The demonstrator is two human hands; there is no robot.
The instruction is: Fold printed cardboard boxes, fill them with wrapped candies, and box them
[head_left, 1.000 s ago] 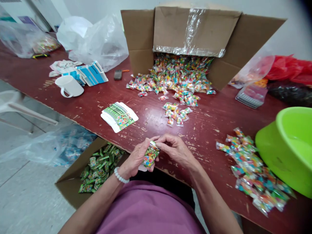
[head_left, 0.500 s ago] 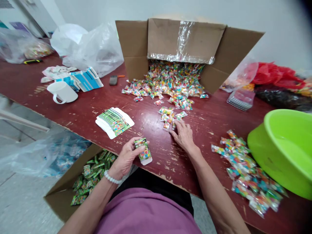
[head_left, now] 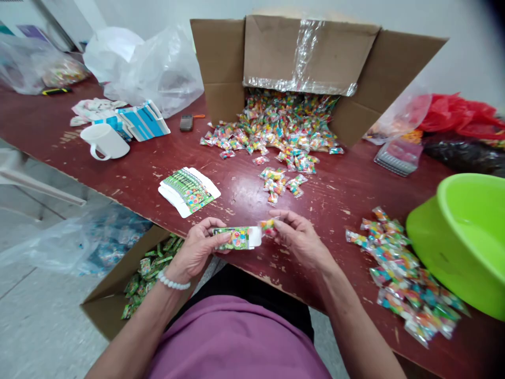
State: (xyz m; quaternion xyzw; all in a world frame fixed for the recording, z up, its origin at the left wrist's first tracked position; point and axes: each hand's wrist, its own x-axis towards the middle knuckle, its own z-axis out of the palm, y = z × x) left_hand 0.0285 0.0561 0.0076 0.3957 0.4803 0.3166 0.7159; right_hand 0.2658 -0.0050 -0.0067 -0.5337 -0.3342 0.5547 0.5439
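Observation:
My left hand (head_left: 200,245) grips a small green printed candy box (head_left: 236,238), lying level with its white end flap open toward the right. Between the thumb and fingers of my right hand (head_left: 296,237) is a clear wrapped candy packet (head_left: 268,227), right at the open end of the box. A few similar packets (head_left: 275,184) lie on the table just beyond my hands. To the left rests a fanned stack of flat green boxes (head_left: 189,192).
A large cardboard box (head_left: 311,52) spills candy packets at the back. At right are a green basin (head_left: 430,237) and another packet pile (head_left: 406,284). A white mug (head_left: 106,142) stands left. Below the table edge, a carton (head_left: 102,310) holds filled green boxes.
My right hand has picked up a candy packet and come back toward the left hand. The box in my left hand has turned from upright to sideways, its open end facing right.

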